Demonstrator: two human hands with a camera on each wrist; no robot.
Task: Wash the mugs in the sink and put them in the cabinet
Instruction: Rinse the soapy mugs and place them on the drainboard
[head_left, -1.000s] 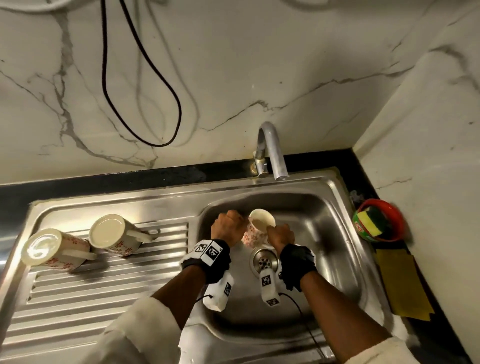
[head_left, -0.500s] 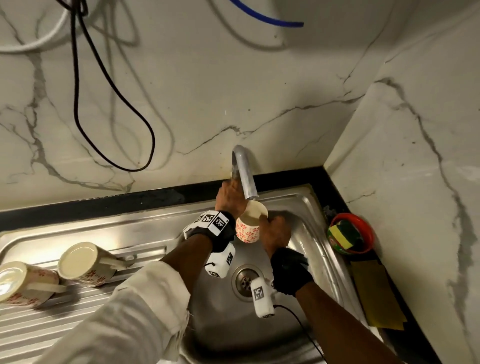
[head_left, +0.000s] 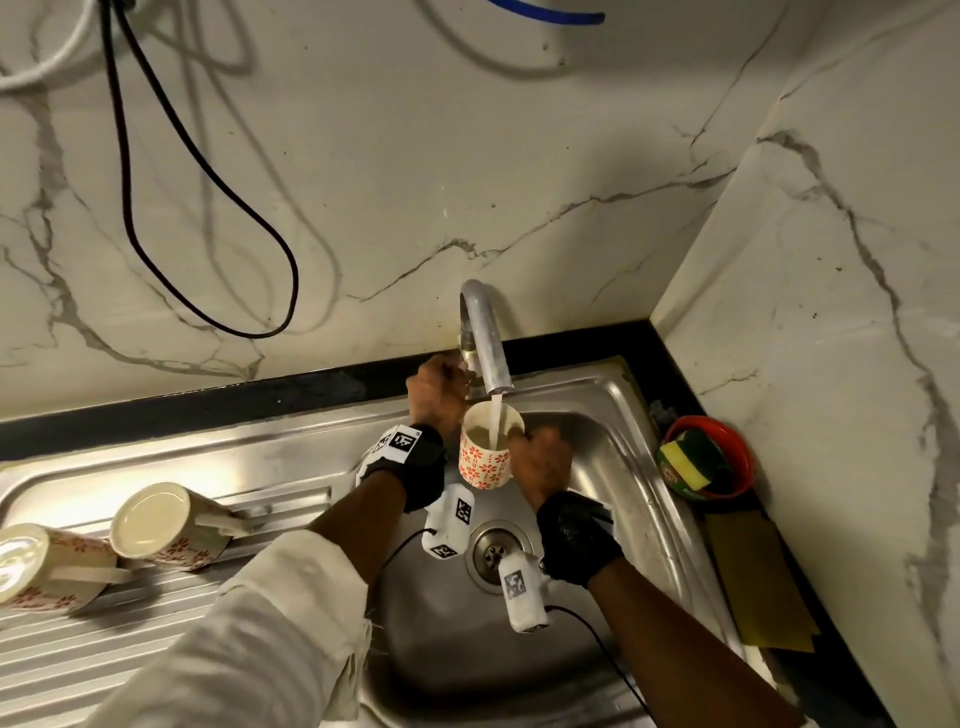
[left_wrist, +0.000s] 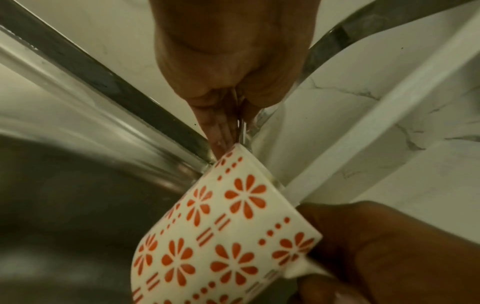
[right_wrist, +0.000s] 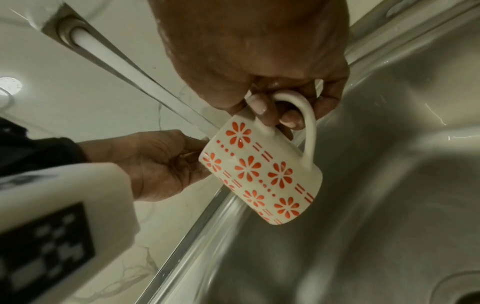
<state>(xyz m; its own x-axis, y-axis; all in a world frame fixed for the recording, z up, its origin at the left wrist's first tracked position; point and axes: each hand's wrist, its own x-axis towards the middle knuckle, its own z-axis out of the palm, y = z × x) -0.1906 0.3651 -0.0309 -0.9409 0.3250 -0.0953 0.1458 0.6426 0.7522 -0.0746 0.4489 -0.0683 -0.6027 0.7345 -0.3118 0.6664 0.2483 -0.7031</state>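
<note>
The mug (head_left: 487, 453), cream with orange flower prints, was held upright just below the faucet spout, centre of the head view, above the sink basin, with a stream of water (head_left: 496, 421) falling into its open mouth.

The marble wall (head_left: 467, 156) filled the upper frame, with a black cable (head_left: 208, 171) looping down it at upper left. The steel sink (head_left: 613, 467) took up the lower middle, its ribbed drainboard (head_left: 62, 654) running to the lower left. The black worktop (head_left: 769, 597) edged the sink at the right, with a yellow cloth (head_left: 763, 587) lying on it.

Two more flowered mugs (head_left: 161, 530) lay on their sides on the drainboard at the left edge, touching each other. A red bowl (head_left: 737, 452) holding a yellow and green sponge (head_left: 685, 457) sat in the right corner. The curved faucet (head_left: 485, 338) rose from the sink's rear rim.

The right hand (right_wrist: 259, 61) gripped the mug by its handle (right_wrist: 306, 127), fingers curled through the loop in the right wrist view. The left hand (head_left: 436, 395) was curled at the faucet's base, just left of the mug; the left wrist view showed its fingers (left_wrist: 221, 131) pressed together against a thin metal part, apparently the tap lever. The round drain (head_left: 493, 553) sat lowest, between the two wrists.
</note>
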